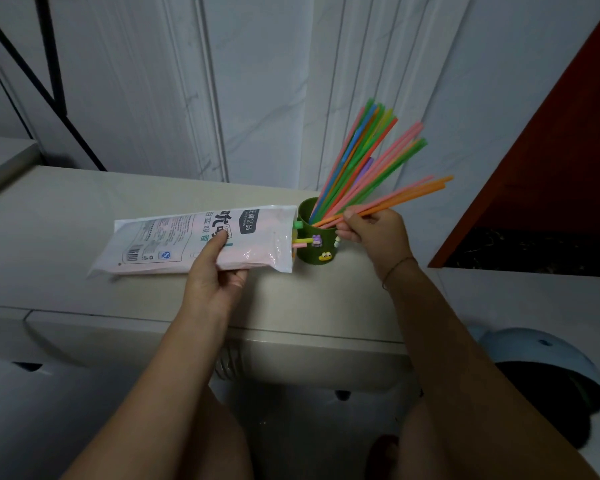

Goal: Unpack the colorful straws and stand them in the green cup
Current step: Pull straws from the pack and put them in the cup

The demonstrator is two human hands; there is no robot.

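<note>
A green cup (pixel 317 249) with small cartoon stickers stands on the beige cabinet top (pixel 84 209). Several colorful straws (pixel 357 157) lean in it, fanned up and to the right. My right hand (pixel 373 233) pinches a few orange and pink straws (pixel 409 195), with their lower ends at the cup's rim. My left hand (pixel 215 271) grips the white plastic straw bag (pixel 201 240), which lies flat with its open end against the cup. A few straw ends (pixel 300 241) stick out of the bag's mouth.
A white panelled wall (pixel 257 81) rises behind the cabinet. A dark red cabinet (pixel 561 150) stands at the right. A pale blue bin (pixel 548 372) sits on the floor at lower right. Black metal bars (pixel 52 81) cross the upper left.
</note>
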